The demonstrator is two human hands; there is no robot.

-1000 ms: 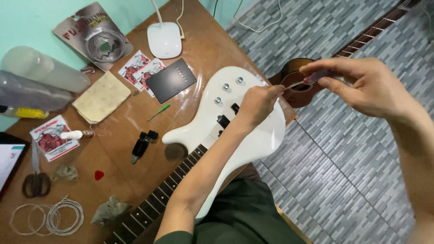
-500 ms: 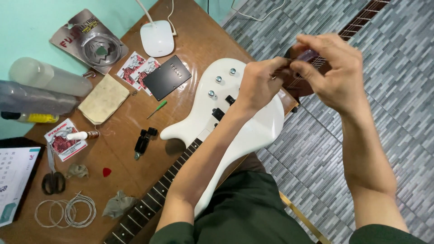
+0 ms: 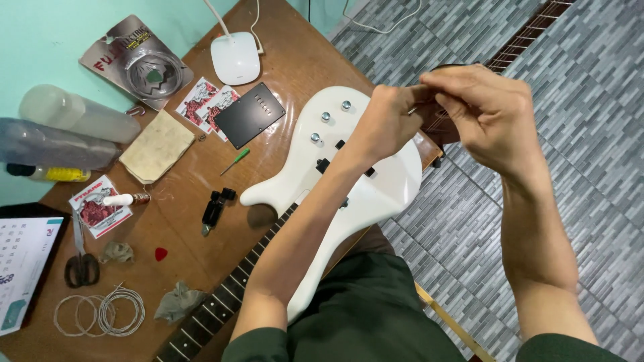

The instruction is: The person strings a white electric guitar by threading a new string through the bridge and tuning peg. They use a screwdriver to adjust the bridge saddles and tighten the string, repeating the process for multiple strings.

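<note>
Seen from the head camera, both hands meet in the upper middle of the frame, past the far edge of the white guitar [image 3: 349, 167] lying on the brown table [image 3: 295, 60]. The left hand [image 3: 389, 117] is closed with fingers pinched together; the right hand [image 3: 486, 110] is curled the same way, thumb and fingertips touching the left's. Something thin, probably a guitar string, seems nipped between them, though it is too fine to make out. Just behind the hands sits the dark body of a second instrument [image 3: 439, 127], its neck [image 3: 530, 33] running toward the upper right corner. So the pinched item lies between the hands, the left nearer the white guitar, whose own neck runs to the lower left. At the lower left lie coiled strings [image 3: 100, 312], scissors [image 3: 80, 265] and a red pick [image 3: 161, 254].
</note>
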